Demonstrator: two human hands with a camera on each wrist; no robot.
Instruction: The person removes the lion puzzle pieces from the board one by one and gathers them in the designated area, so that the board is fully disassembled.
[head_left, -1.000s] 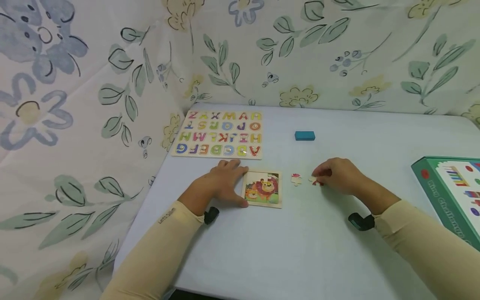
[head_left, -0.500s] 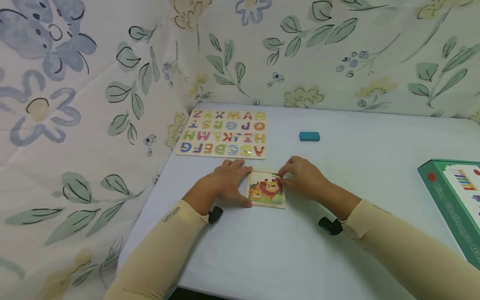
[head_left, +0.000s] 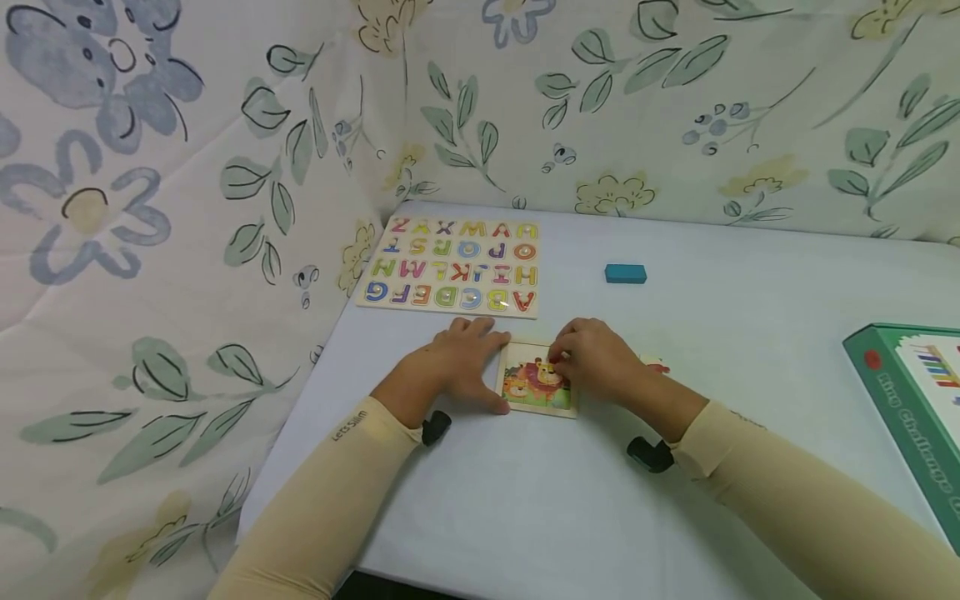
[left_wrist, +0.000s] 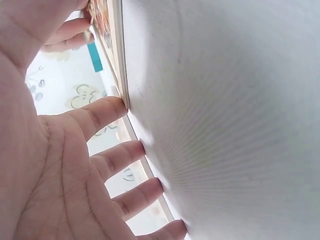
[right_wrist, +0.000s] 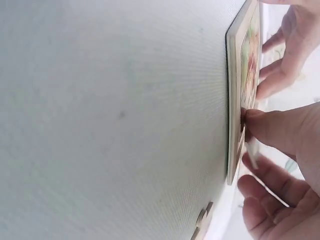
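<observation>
A small wooden jigsaw puzzle (head_left: 525, 387) with a lion picture lies in its frame on the white table. My left hand (head_left: 457, 362) rests at its left side, fingers spread. In the left wrist view, the straight fingers (left_wrist: 107, 114) touch down along the frame's edge. My right hand (head_left: 592, 358) is over the puzzle's upper right part. In the right wrist view, its thumb and fingers pinch a thin puzzle piece (right_wrist: 251, 150) tilted over the frame. The piece's face is mostly hidden. Another loose piece (head_left: 657, 366) with red on it lies just beyond the right wrist, partly hidden.
Behind the left hand lies a wooden alphabet board (head_left: 450, 268) with coloured letters. A blue block (head_left: 626, 274) sits further back. At the right edge is a green game box (head_left: 892, 400). A floral cloth (head_left: 510, 100) hangs behind the table.
My right hand has moved left from the loose pieces to the puzzle's upper right, carrying a piece. During the last half second it shifts only slightly. The left hand stays at the frame.
</observation>
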